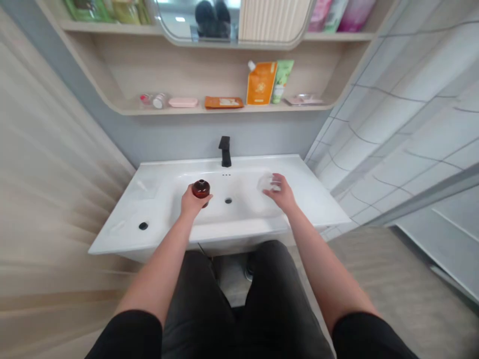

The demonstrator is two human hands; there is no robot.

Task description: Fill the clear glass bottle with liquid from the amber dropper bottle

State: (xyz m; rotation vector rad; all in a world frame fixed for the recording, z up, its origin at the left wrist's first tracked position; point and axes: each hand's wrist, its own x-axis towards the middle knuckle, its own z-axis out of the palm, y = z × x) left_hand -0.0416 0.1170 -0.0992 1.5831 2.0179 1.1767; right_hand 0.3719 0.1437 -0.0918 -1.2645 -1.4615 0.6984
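My left hand (191, 202) is wrapped round a dark brown bottle (201, 188) with an open-looking neck, held over the left part of the white sink (239, 228). Over the basin's right side, my right hand (283, 193) grips a clear, see-through container (265, 182), its exact kind blurred. A black round cap (143, 226) lies on the counter to the left. Near it are faint transparent pieces (145, 188) that I cannot make out well.
A black faucet (225, 151) stands behind the drain (228, 200). Above, a shelf (179, 110) bears an orange pouch (261, 84), a green tube (282, 81), an orange packet (223, 102), a pink case (183, 102) and small bottles. A mirror (175, 22) hangs higher.
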